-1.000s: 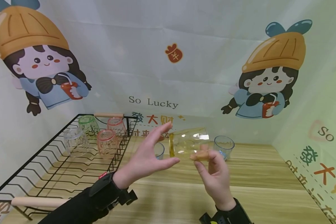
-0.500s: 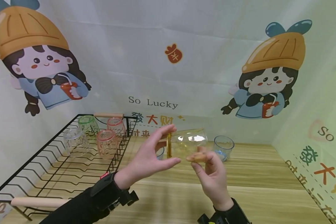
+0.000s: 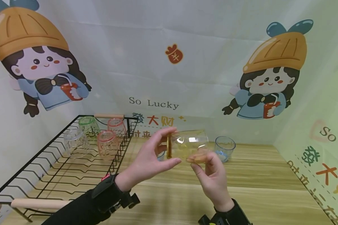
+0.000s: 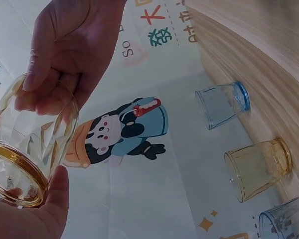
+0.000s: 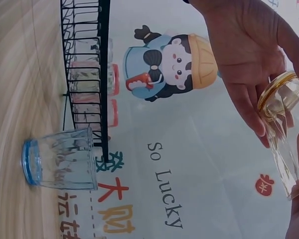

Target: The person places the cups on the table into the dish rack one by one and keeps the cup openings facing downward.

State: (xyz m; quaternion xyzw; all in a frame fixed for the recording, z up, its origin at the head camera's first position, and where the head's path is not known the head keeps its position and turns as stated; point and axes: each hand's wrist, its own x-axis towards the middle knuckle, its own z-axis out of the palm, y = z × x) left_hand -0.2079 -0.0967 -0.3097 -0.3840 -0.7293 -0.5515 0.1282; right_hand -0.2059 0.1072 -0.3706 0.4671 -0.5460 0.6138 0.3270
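Observation:
A see-through yellow drinking glass lies on its side in the air between the two hands, its thick amber base to the left. The left hand holds the base end, fingers behind it and thumb at the lower front. At the mouth end, the right hand pinches the wall, with fingertips inside the glass in the left wrist view. Behind the left hand, a blue-tinted glass is mostly hidden; the right wrist view shows this blue glass upright on the table.
A black wire rack with wooden handles stands at the left. It bears upside-down glasses: green, clear and two pink ones. Another blue glass and a second yellow glass stand on the wooden table near the back wall.
The yellow glass and the right hand have moved slightly left. The left hand, held apart around the base a second ago, has closed in on it.

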